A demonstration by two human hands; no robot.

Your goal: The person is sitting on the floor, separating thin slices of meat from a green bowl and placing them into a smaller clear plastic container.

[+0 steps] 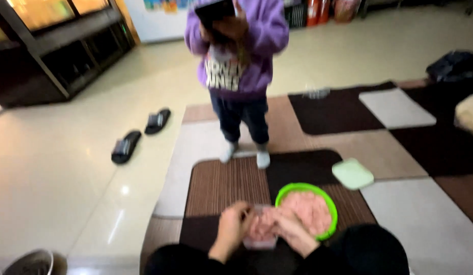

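Both hands meet over a small clear plastic tub of pink minced meat on the brown striped mat, the left hand pinching its left rim, the right hand curled against its right side, nearer the round green bowl of mince just to the right.

Between your hands sits a small clear plastic container, filled with pink material and touching the round green-rimmed bowl. To its right, on the mat, lies a pale green square lid. The standing person holds up a dark phone; its screen faces away from you.
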